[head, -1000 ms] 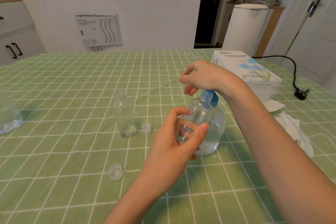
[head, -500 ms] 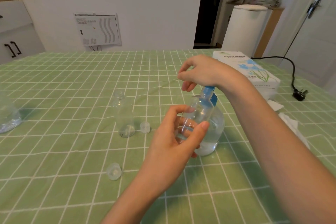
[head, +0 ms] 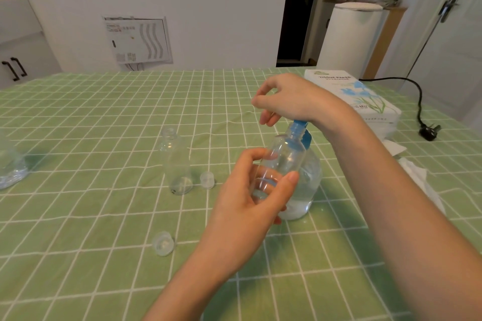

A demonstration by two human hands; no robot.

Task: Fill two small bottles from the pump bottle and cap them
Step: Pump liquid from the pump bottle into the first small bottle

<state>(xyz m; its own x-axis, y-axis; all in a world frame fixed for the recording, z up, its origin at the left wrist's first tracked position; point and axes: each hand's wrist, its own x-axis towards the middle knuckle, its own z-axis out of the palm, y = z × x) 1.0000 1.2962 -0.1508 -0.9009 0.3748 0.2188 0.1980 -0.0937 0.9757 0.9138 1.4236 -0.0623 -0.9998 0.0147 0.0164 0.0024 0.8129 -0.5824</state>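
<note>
Hands meet near the middle of the bench (head: 78, 125), which is covered by a green cloth checked with white lines. The left hand (head: 250, 206) grips a small clear bottle (head: 283, 161), thumb on one side and fingers curled round the other. It holds the bottle tilted, with the open mouth up against the blue spout of the pump bottle (head: 309, 185). Whether any liquid is in the held bottle I cannot tell. The right hand (head: 292, 99) rests with the heel of its palm on top of the blue pump head (head: 300, 126). Its fingers hang loosely curled and hold nothing.

The pump bottle stands upright on the bench, just behind the left hand. It is clear and round-shouldered, with clear liquid in its lower part. To the left, well apart from the hands, a second small bottle (head: 176, 164) stands upright and uncapped, and looks empty. A clear cap (head: 207, 179) lies just beside its base. Another cap (head: 163, 243) lies nearer the person. A clear container (head: 10, 172) shows partly at the left edge.

On the right sit a tissue box (head: 365, 101) and some crumpled tissues (head: 417, 180), with a black cord and plug (head: 429, 130) past them. Beyond the bench are a white wall with a vented panel (head: 138, 39), a white cabinet (head: 23, 47), a white bin (head: 347, 36) and a door (head: 453, 41).
</note>
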